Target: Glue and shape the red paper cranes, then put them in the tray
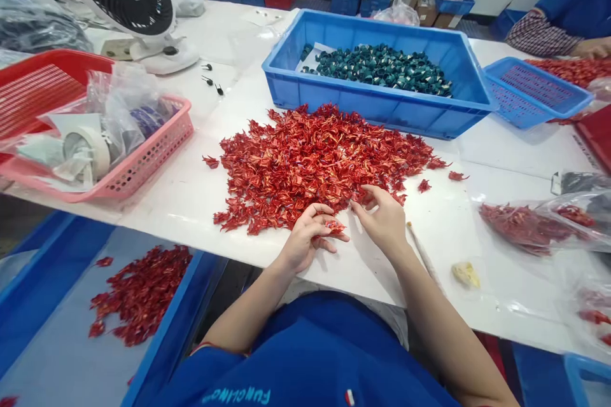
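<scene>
My left grip [305, 236], near the centre of the frame and a little below it, is closed on a red spiky piece [336, 227], which pokes out past my thumb and fingers. My right grip [379, 216], just to the right of it, is open, thumb and forefinger parted at the lower edge of the pile of red pieces [310, 159]; whether the fingertips touch one, I cannot tell. That pile spreads across the middle of the frame on the white worktop [191, 222], with a few loose pieces at its right end. Just behind it, at the upper centre, a blue plastic tub [382, 116] holds small dark green parts [382, 67]. A thin stick [422, 251] lies beside my right forearm, a crumpled yellow lump [466, 274] near it, and clear bags with red contents [529, 227] lie at the right edge. At the upper left stands a white fan [165, 62]; below it, a pink basket [153, 159] holds a tape roll [98, 146] and plastic wrapping [121, 95]. More red pieces [143, 292] lie in a blue bin [167, 331] at the lower left. Another person's sleeve [534, 35] shows at the upper right.
</scene>
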The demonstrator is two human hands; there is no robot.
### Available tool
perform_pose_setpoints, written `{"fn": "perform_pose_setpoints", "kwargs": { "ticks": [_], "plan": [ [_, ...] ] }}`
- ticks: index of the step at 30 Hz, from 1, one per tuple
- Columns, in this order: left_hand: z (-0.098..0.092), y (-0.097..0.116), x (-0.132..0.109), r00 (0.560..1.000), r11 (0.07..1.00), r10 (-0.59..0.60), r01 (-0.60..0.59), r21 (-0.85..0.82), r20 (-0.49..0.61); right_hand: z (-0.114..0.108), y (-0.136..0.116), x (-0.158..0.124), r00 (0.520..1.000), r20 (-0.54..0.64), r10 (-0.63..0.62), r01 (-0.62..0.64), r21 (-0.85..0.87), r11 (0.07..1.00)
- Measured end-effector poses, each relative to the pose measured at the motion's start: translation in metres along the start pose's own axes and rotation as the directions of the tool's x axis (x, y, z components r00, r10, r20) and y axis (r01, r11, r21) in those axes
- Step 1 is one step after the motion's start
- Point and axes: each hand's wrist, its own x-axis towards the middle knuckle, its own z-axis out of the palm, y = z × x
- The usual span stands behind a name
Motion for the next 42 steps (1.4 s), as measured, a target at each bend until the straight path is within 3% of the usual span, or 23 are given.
{"fn": "perform_pose_setpoints", "kwargs": {
  "ticks": [3,7,10,12,18,22,26,31,35,38,42],
  "plan": [
    [0.009,-0.002,0.001,0.999,0.998,0.036,-0.035,0.057,-0.020,-0.013,-0.002,-0.008,0.997,-0.058,-0.048,0.053,0.079,0.995],
    [0.018,-0.006,0.003,0.995,0.982,0.077,-0.063,0.179,-0.068,-0.026,-0.008,-0.021,0.976,-0.071,-0.207,0.218,0.269,0.938],
    [0.019,-0.008,0.007,0.998,0.977,0.046,-0.038,0.209,-0.033,-0.030,-0.008,-0.028,0.953,-0.080,-0.292,0.300,0.376,0.876],
    [0.018,-0.008,0.009,1.000,0.980,-0.009,0.008,0.196,0.008,-0.030,-0.005,-0.030,0.956,-0.066,-0.285,0.285,0.438,0.853],
    [0.013,-0.011,0.011,0.983,0.980,-0.160,0.148,0.131,0.090,-0.033,-0.008,-0.039,0.982,0.141,-0.129,0.003,0.666,0.746],
    [0.012,-0.011,0.011,0.982,0.984,-0.161,0.152,0.095,0.095,-0.038,-0.017,-0.042,0.946,0.323,-0.010,-0.255,0.766,0.591],
    [0.013,-0.011,0.010,0.988,0.985,-0.143,0.136,0.107,0.056,-0.037,-0.019,-0.043,0.905,0.396,0.158,-0.421,0.778,0.466],
    [0.013,-0.016,0.007,0.999,0.978,-0.050,0.053,0.201,-0.020,-0.027,-0.017,-0.047,0.841,0.424,0.337,-0.531,0.767,0.360],
    [0.013,-0.020,0.005,0.988,0.922,0.153,-0.131,0.365,-0.034,-0.022,-0.017,-0.048,0.811,0.408,0.419,-0.551,0.773,0.314],
    [0.013,-0.020,0.004,0.932,0.781,0.363,-0.309,0.543,0.008,-0.021,-0.016,-0.049,0.819,0.427,0.383,-0.554,0.760,0.340],
    [0.013,-0.022,0.003,0.840,0.586,0.533,-0.452,0.672,0.099,-0.023,-0.018,-0.051,0.895,0.320,0.310,-0.437,0.762,0.477]
  ]
}}
